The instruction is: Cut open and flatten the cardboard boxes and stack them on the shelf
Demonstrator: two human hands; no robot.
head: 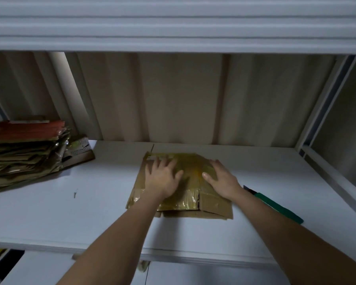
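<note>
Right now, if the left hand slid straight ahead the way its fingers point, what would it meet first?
Past the far edge of the flattened box, the left hand has only bare shelf ahead, then probably the corrugated back wall; depth is unclear.

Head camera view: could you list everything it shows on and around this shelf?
flattened brown cardboard box with yellowish tape: one, brown and yellow, middle of the shelf, under both hands
stack of flattened cardboard: one pile, brown with an orange-red sheet near the top, left end of the shelf
green-handled cutter: one, green with a dark tip, on the shelf right of the box
white shelf board: one, white, carrying all of these
upper white shelf: one, white, overhead
pale ribbed back wall: one, beige, behind the shelf
left hand: one, pressing flat on the box
right hand: one, pressing flat on the box
</note>
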